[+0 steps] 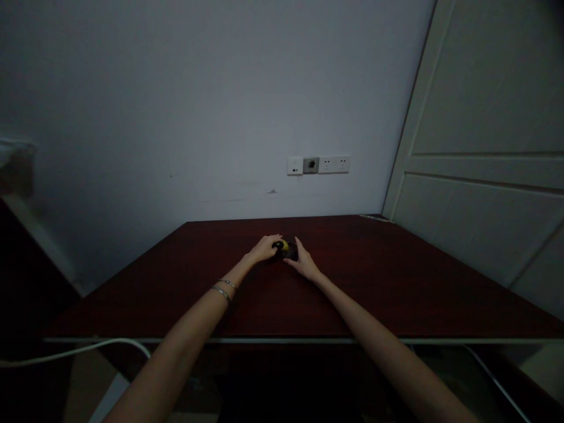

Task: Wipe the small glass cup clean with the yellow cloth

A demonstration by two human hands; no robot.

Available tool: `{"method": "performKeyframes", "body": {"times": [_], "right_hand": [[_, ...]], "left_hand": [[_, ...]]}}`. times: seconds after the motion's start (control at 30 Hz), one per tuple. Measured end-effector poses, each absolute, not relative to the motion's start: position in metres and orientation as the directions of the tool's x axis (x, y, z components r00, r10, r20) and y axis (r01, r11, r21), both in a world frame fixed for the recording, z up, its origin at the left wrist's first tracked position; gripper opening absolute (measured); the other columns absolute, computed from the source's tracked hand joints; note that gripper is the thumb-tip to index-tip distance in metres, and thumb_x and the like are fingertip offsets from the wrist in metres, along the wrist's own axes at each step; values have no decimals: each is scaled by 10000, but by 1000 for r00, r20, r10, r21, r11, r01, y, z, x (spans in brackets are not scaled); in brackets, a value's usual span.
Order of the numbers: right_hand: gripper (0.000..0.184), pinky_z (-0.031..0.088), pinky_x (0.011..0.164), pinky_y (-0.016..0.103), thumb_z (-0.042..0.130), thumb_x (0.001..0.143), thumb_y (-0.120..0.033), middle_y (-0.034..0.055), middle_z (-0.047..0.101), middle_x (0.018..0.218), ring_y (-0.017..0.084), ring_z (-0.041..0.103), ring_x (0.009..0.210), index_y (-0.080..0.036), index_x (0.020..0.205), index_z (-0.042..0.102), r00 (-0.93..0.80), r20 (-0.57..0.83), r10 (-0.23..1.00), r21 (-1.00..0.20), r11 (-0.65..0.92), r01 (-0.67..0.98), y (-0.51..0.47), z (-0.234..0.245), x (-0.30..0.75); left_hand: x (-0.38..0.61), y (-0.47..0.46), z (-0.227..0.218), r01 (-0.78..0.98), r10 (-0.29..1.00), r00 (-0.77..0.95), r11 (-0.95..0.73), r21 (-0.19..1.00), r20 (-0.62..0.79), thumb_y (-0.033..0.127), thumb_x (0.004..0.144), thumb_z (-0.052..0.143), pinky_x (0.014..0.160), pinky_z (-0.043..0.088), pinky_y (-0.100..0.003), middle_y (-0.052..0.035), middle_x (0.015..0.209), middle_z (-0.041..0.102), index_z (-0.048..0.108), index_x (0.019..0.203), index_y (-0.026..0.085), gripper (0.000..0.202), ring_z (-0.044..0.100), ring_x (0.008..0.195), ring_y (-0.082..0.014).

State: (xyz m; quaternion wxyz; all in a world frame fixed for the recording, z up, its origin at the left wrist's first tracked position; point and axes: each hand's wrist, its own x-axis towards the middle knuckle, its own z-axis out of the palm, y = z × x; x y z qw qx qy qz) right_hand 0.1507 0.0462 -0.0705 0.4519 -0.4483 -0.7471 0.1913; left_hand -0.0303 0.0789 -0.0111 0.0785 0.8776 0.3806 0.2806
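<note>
My left hand (pixel 265 247) is closed around a small yellow-and-black object (pixel 284 244), possibly a tape measure; its exact kind is too small and dim to tell. Just right of it, a dark, shiny, see-through-looking object (pixel 291 252), perhaps a small glass bowl, sits at the middle of the table. My right hand (pixel 305 264) grips it from the right, thumb at the near side and fingers at the far side. The yellow-and-black object is over or against the left part of the dark one; whether they touch cannot be made out. Bracelets circle my left wrist.
The dark red table (pixel 374 282) reaches back to a pale wall (pixel 220 106) with a row of sockets (pixel 333 165). A thin flat strip (pixel 376 218) lies at the back right corner. A white panelled door (pixel 484 141) stands at right. A white cable (pixel 88 348) hangs at the front left.
</note>
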Motion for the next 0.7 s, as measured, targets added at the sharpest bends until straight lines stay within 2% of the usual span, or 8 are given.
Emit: {"method": "performKeyframes", "body": {"times": [0.13,0.43,0.6,0.7], "right_hand": [[892,342,988,401,619,704,-322,165,420,1322,243,433,1204,-164,1398,81,-207,494,844,-682,524,511,45,-70,151],[888,394,933,395,624,696,-315,173,501,1243,240,511,1126,-142,1391,99,-183,477,860,-687,494,533,42,-65,149],[894,402,923,397,629,688,-312,171,502,1243,245,513,1124,-147,1391,101,-186,474,860,-689,494,531,43,-66,150],[892,401,924,402,625,692,-321,158,507,1239,244,516,1119,-157,1392,98,-191,469,862,-692,493,527,45,-68,151]], "left_hand": [[-29,73,-2,620,705,623,-710,336,341,19,621,428,997,342,-288,-4,1106,635,624,1056,218,517,542,1086,-161],[-24,57,16,626,708,659,-703,336,254,60,620,458,861,411,-222,-18,953,689,680,931,213,412,612,914,-164],[-20,53,16,666,701,666,-713,222,253,78,633,466,825,417,-237,-37,914,697,682,935,221,397,622,859,-179],[-19,51,18,695,706,667,-705,143,237,96,634,468,771,436,-280,-81,852,699,693,903,201,366,631,802,-223]]}}
